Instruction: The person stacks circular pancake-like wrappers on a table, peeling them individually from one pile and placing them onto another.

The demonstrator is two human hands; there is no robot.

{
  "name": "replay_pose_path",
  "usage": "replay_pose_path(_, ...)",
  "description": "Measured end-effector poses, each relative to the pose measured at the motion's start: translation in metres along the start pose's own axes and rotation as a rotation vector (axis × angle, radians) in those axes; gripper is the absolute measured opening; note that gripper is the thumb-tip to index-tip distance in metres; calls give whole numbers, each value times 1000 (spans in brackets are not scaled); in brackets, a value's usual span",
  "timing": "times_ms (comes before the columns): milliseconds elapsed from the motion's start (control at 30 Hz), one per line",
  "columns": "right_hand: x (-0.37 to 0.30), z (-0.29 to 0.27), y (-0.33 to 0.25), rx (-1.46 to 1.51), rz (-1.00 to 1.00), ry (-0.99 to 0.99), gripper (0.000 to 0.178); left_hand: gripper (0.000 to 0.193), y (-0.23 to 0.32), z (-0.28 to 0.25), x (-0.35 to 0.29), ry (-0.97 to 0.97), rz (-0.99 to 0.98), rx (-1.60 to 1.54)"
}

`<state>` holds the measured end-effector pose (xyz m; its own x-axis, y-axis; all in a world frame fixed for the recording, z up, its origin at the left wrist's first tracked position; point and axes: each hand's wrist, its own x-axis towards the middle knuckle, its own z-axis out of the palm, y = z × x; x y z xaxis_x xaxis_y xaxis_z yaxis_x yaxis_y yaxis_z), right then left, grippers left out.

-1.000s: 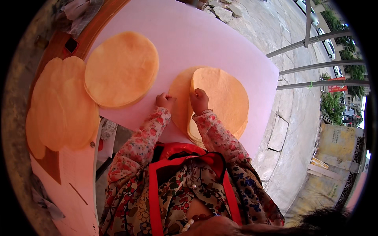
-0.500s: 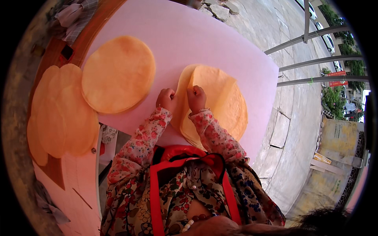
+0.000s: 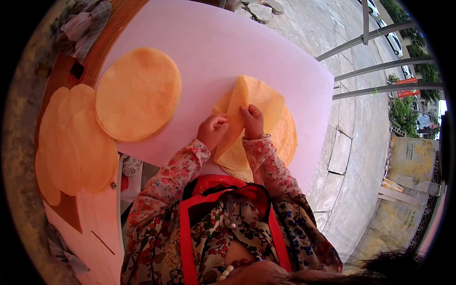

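Observation:
A pile of thin, round, yellow-orange sheets (image 3: 288,137) lies on the pink tabletop in front of me. My right hand (image 3: 252,122) pinches the top sheet (image 3: 263,97), which is partly lifted and folded up along a ridge. Beside it on the left, my left hand (image 3: 212,131) has its fingertips closed at the sheet's left edge; the exact grip is partly hidden. Between my hands, part of the lifted sheet slants down toward the pile.
To the left lies a neat stack of round sheets (image 3: 138,95). Farther left, several overlapping sheets (image 3: 71,142) cover a lower surface. A phone (image 3: 77,71) and crumpled cloth (image 3: 88,26) rest on the wooden edge. Metal poles (image 3: 380,70) stand beyond the pink table (image 3: 204,42).
Both hands have moved slightly right, the left one onto the sheet's edge. The top sheet is now raised and folded higher between them.

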<state>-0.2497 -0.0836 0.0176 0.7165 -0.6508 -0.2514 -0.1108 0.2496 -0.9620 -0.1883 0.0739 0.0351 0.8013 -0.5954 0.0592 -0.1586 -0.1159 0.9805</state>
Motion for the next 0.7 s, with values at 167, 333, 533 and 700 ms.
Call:
replay_pose_path(167, -30, -33, -39, 393, 120, 62, 12, 48, -69, -7, -26, 199, -410, 232)
replay_pose_path(333, -47, -62, -53, 517, 141, 89, 22, 61, -72, 8, -17, 221, -455, 236)
replay_pose_path(533, -85, -118, -143, 748, 181, 188, 50, 43, -85, 9, -14, 91, -472, 321)
replay_pose_path(700, -122, -173, -251, 507, -172, 113, 41, 6, -89, 9, -13, 123, -459, -64)
